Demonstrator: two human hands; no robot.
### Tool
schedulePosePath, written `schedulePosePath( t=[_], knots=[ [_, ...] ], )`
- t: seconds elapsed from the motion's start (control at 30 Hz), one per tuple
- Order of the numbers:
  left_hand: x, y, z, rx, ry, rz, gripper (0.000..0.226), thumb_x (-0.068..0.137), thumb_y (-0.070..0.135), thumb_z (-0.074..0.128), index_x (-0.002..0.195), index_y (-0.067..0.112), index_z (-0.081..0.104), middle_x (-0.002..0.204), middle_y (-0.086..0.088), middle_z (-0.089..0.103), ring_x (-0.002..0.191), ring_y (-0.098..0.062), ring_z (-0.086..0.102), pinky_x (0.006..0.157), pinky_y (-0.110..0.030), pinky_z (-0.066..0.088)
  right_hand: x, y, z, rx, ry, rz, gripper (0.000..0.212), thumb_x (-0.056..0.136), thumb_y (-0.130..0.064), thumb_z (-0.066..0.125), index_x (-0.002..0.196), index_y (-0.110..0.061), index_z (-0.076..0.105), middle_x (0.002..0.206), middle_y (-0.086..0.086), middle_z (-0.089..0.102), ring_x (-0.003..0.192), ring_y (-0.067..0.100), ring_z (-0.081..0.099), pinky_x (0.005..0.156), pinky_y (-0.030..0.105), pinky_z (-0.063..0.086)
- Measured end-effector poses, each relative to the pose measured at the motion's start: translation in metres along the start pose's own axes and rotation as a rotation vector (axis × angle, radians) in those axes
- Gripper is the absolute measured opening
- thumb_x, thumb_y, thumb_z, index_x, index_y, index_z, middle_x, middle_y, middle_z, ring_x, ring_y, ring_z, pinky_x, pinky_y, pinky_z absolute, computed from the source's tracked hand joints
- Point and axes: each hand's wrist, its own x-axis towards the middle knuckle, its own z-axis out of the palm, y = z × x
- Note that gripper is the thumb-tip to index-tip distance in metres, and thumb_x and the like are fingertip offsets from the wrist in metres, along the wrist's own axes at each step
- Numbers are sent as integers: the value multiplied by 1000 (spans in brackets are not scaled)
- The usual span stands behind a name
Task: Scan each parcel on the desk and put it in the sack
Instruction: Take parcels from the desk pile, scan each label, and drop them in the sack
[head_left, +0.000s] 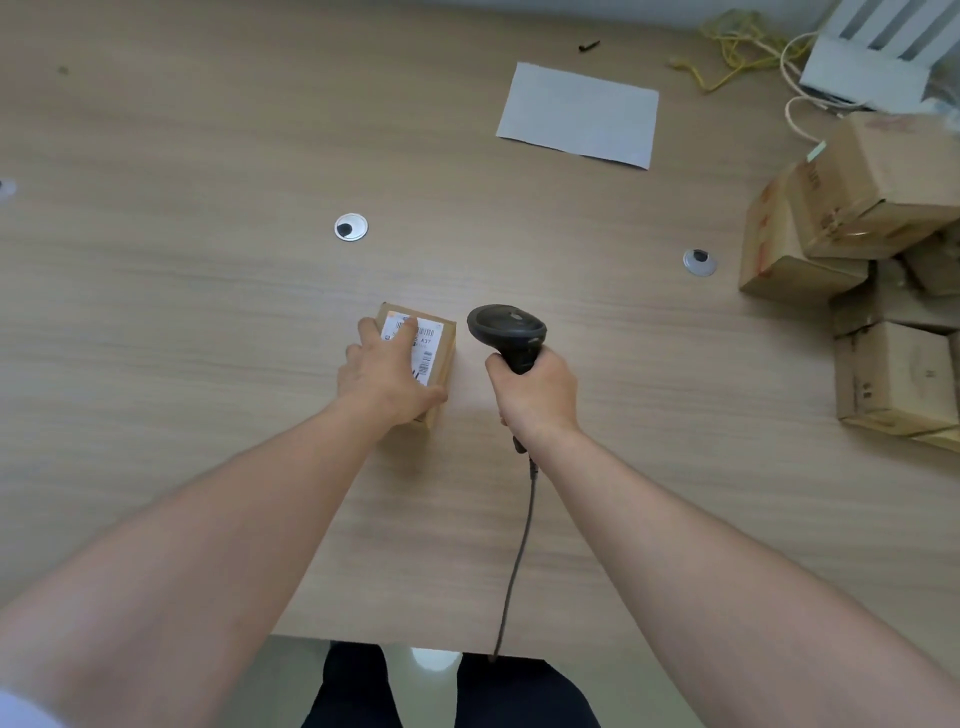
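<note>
A small brown cardboard parcel (440, 347) with a white barcode label lies on the wooden desk (208, 312) in the middle. My left hand (387, 371) lies over its top, fingers across the label and thumb down the near right side, holding it. My right hand (535, 392) grips the handle of a black barcode scanner (506, 325) just right of the parcel, head pointing away from me. The scanner's grey cable (522, 545) runs back over the desk's near edge. No sack is in view.
A pile of several brown cardboard parcels (878, 260) fills the right edge of the desk. A white sheet of paper (579, 114) lies at the back. Two round cable grommets (350, 227) (699, 261) sit in the desktop. Yellow and white cables (737, 47) and a white device (872, 57) are at the back right.
</note>
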Motion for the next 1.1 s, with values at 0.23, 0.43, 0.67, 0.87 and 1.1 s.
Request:
schedulePosePath(
  t=[0.23,0.43,0.67,0.87,1.1],
  knots=[
    [-37,-11,-33,-25,82,-97,99,74,57,78,157,37,27,141,-10,25,116,-36,46,94,-42,48,-18,-32,-10,-22,-71,-77,18,81,-40,64,78,-22,62,74,3,70,71,32,73,72,49,65],
    [-82,-35,-74,-93,181,-150,104,74,57,78,160,38,23,140,-9,24,118,-36,46,98,-43,48,-61,-76,-7,-51,-137,-170,17,84,-38,63,81,-21,62,77,3,69,72,32,74,66,45,66],
    [-143,-86,-122,-194,339,-218,99,74,52,78,157,38,27,140,-7,22,115,-35,43,96,-41,46,-130,-127,24,-88,-198,-342,16,83,-38,60,80,-22,60,77,4,68,71,33,72,65,47,64],
    [-208,-152,-152,-212,454,-278,103,75,54,78,160,36,23,137,-10,24,112,-36,45,96,-41,46,-209,-158,62,-142,-241,-501,18,83,-38,59,77,-21,60,75,5,68,72,34,73,68,50,65],
    [-291,-248,-164,-225,548,-360,106,76,57,78,161,34,21,139,-12,23,116,-37,46,99,-44,46,-309,-169,118,-184,-276,-660,19,87,-35,59,73,-22,56,66,0,59,62,27,57,64,49,63]
  ],
)
